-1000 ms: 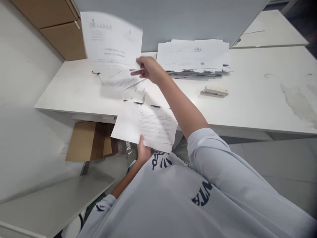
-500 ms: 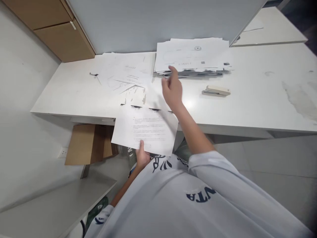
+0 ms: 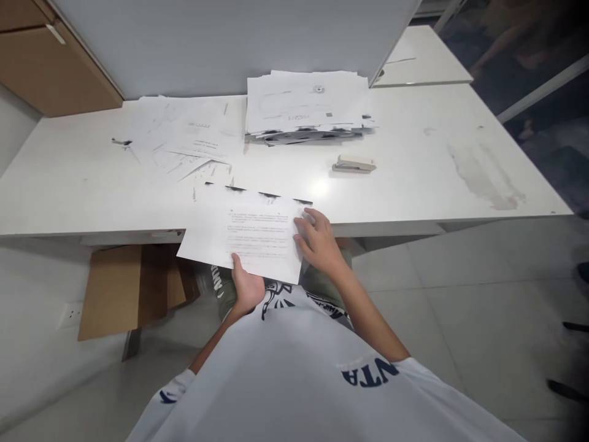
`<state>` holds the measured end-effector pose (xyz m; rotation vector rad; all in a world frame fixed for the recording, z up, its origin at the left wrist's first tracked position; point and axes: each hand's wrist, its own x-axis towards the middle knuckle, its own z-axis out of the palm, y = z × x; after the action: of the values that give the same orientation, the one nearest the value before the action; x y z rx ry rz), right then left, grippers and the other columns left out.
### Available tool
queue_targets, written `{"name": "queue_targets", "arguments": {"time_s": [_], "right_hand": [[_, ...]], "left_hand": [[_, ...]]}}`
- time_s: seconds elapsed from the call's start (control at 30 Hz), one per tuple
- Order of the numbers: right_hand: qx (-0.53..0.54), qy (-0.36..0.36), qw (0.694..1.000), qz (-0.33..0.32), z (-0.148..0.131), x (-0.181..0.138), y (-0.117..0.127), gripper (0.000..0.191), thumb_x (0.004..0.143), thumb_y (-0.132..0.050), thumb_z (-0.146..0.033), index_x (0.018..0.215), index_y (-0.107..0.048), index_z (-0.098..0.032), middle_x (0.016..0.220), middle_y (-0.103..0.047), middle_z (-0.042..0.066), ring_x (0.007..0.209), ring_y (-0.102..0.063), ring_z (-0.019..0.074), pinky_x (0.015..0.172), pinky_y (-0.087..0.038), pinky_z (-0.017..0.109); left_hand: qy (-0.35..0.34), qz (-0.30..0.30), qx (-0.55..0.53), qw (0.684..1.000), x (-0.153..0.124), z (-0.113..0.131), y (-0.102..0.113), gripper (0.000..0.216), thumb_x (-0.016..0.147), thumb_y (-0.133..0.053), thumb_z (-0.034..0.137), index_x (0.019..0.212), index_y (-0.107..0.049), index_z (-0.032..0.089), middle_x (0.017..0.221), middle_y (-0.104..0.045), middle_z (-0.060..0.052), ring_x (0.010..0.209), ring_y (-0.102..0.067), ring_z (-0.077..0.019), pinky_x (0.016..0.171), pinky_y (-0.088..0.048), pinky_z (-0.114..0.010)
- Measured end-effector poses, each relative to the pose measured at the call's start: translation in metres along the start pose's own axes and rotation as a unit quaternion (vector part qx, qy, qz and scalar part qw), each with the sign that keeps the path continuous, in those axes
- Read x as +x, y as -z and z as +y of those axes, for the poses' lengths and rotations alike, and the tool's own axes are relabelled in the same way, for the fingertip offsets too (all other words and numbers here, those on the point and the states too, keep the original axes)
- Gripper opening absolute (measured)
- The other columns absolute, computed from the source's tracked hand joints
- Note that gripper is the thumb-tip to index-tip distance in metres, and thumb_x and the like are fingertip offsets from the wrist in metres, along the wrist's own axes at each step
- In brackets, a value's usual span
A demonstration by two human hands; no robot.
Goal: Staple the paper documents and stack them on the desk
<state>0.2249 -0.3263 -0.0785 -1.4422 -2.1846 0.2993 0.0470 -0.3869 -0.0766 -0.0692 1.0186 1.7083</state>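
A printed sheet of paper point(image 3: 257, 236) with dark marks along its far edge is held over the front edge of the desk. My left hand point(image 3: 247, 287) grips its near edge, thumb on top and the other fingers hidden beneath. At the sheet's right edge is my right hand point(image 3: 321, 241), its fingers spread and slightly bent, the tips at or just over the paper; firm contact is hard to make out. Beyond the hands lies a thick stack of papers point(image 3: 308, 101), with a beige stapler point(image 3: 353, 164) to its near right.
Loose papers point(image 3: 184, 132) spread over the left part of the white desk point(image 3: 405, 184). A small dark object point(image 3: 122, 142) lies beside them. Under the desk stands an open cardboard box point(image 3: 113, 288); brown boxes point(image 3: 59, 67) sit at the back left. A grey panel point(image 3: 230, 43) borders the desk's rear.
My right hand has come back from near the paper stack to the right edge of the held sheet. My left hand keeps its hold. The view has shifted to the right.
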Motion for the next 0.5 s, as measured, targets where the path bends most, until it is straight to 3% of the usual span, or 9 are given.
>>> {"name": "queue_targets", "arguments": {"time_s": [0.23, 0.43, 0.5], "right_hand": [[0.034, 0.049, 0.998, -0.021, 0.004, -0.002, 0.006, 0.04, 0.101, -0.036, -0.038, 0.137, -0.05, -0.028, 0.159, -0.035, 0.006, 0.149, -0.026, 0.0289, 0.121, -0.024, 0.061], [0.099, 0.054, 0.993, 0.024, 0.01, -0.014, 0.016, 0.033, 0.1, -0.038, -0.032, 0.113, -0.068, -0.025, 0.148, -0.052, 0.007, 0.145, -0.037, 0.0274, 0.117, -0.036, 0.058], [0.095, 0.055, 0.993, 0.031, 0.012, -0.017, 0.017, 0.034, 0.1, -0.039, -0.032, 0.117, -0.067, -0.026, 0.147, -0.053, 0.007, 0.144, -0.039, 0.027, 0.117, -0.037, 0.056]], "left_hand": [[-0.015, 0.003, 0.009, 1.0, 0.004, -0.01, -0.042, 0.057, 0.101, -0.036, 0.052, 0.15, -0.044, 0.024, 0.153, -0.046, -0.006, 0.14, -0.044, -0.0209, 0.115, -0.038, -0.032], [-0.033, 0.007, 0.05, 0.998, 0.003, -0.017, -0.055, 0.053, 0.1, -0.039, 0.05, 0.147, -0.048, 0.025, 0.149, -0.051, -0.007, 0.135, -0.05, -0.0219, 0.107, -0.047, -0.031], [-0.041, 0.023, 0.039, 0.998, 0.003, -0.017, -0.057, 0.052, 0.101, -0.04, 0.046, 0.147, -0.047, 0.023, 0.147, -0.052, -0.008, 0.134, -0.051, -0.0221, 0.107, -0.047, -0.032]]}}
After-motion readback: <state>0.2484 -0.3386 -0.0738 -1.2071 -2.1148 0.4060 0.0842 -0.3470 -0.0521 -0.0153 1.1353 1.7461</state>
